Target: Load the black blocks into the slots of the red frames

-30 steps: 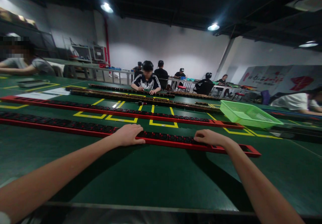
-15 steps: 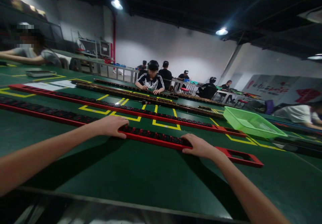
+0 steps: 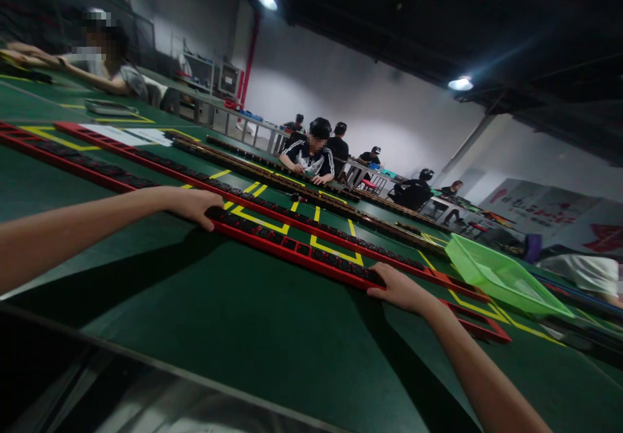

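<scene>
My left hand (image 3: 197,206) is wrapped over the near long red tray (image 3: 292,256), toward its middle. My right hand (image 3: 399,287) grips the same tray further right, with the thumb on the near side and the fingers over the top. Black square parts with red marks sit in a row in the tray's slots. Its right end, beyond my right hand, shows an open red frame. A second red tray (image 3: 335,230) with similar black parts lies just behind, roughly parallel and close.
A green plastic basket (image 3: 506,284) stands at the right, by the second tray's end. Long brown strips (image 3: 253,172) lie further back, with white sheets (image 3: 117,136) at the left. Yellow tape marks the green table (image 3: 272,335). Co-workers sit across and to both sides.
Both hands have pushed the near red tray away from me, narrowing the gap to the second tray. My head view has tilted and shifted.
</scene>
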`<control>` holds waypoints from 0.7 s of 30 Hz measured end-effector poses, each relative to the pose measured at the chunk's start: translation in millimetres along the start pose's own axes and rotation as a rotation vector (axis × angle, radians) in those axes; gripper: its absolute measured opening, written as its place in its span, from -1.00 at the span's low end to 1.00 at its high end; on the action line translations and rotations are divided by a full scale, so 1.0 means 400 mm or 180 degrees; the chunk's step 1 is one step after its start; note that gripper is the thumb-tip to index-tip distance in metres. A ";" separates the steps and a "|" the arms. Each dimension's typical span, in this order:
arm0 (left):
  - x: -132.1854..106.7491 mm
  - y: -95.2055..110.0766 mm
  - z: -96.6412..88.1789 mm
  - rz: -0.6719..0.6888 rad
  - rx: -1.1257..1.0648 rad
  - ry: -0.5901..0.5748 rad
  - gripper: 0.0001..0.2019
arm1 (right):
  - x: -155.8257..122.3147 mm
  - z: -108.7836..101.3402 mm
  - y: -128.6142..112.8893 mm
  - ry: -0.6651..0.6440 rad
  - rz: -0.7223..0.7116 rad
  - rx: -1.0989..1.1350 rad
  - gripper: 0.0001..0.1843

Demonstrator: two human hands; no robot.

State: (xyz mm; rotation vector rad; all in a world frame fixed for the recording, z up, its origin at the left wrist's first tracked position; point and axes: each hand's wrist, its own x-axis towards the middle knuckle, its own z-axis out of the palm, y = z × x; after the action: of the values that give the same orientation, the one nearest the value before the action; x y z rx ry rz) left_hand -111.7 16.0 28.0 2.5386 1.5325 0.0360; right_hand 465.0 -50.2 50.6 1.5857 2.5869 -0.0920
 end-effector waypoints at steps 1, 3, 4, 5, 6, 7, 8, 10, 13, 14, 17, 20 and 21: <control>0.017 -0.001 -0.006 0.0016 0.0008 0.0001 -0.34 | 0.012 -0.007 0.012 0.0017 0.0025 -0.0004 -0.44; 0.050 -0.002 -0.013 0.0066 0.0017 0.0007 -0.32 | 0.034 -0.018 0.038 0.0020 0.0061 0.0020 -0.41; 0.066 -0.001 -0.014 0.0102 0.0021 0.0010 -0.33 | 0.044 -0.020 0.051 0.0011 0.0075 0.0039 -0.39; 0.079 0.002 -0.012 0.0152 0.0023 0.0014 -0.36 | 0.053 -0.019 0.063 -0.0005 0.0085 0.0062 -0.38; 0.091 0.005 -0.009 0.0195 0.0026 0.0009 -0.38 | 0.061 -0.016 0.075 -0.0026 0.0096 0.0083 -0.37; 0.101 0.009 -0.004 0.0229 0.0031 -0.0001 -0.41 | 0.068 -0.010 0.085 -0.0050 0.0110 0.0100 -0.37; 0.108 0.012 0.002 0.0258 0.0033 -0.0008 -0.43 | 0.074 -0.003 0.094 -0.0069 0.0132 0.0104 -0.37; 0.119 0.012 0.010 0.0277 0.0029 -0.0027 -0.45 | 0.082 0.008 0.106 -0.0087 0.0165 0.0095 -0.37; 0.134 -0.011 0.003 0.0215 -0.0049 -0.0107 -0.46 | 0.095 0.002 0.111 -0.0156 0.0081 0.0196 -0.44; 0.142 -0.024 -0.005 0.0177 -0.0070 -0.0091 -0.46 | 0.104 -0.007 0.112 -0.0143 0.0048 0.0263 -0.47; 0.180 -0.061 -0.033 0.0050 0.0156 0.0300 -0.40 | 0.151 -0.036 0.113 0.0345 0.0157 0.0248 -0.49; 0.233 -0.080 -0.042 -0.0022 0.0553 0.0485 -0.24 | 0.216 -0.050 0.120 0.0590 0.0148 0.0022 -0.38; 0.251 -0.083 -0.039 -0.0020 0.0592 0.0388 -0.20 | 0.237 -0.049 0.123 0.0485 0.0140 0.0031 -0.33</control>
State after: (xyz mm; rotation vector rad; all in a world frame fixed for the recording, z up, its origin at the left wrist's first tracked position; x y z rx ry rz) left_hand -95.1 121.6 30.9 2.7205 1.6605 0.0507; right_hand 465.0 58.0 58.8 1.7154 2.6647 0.0207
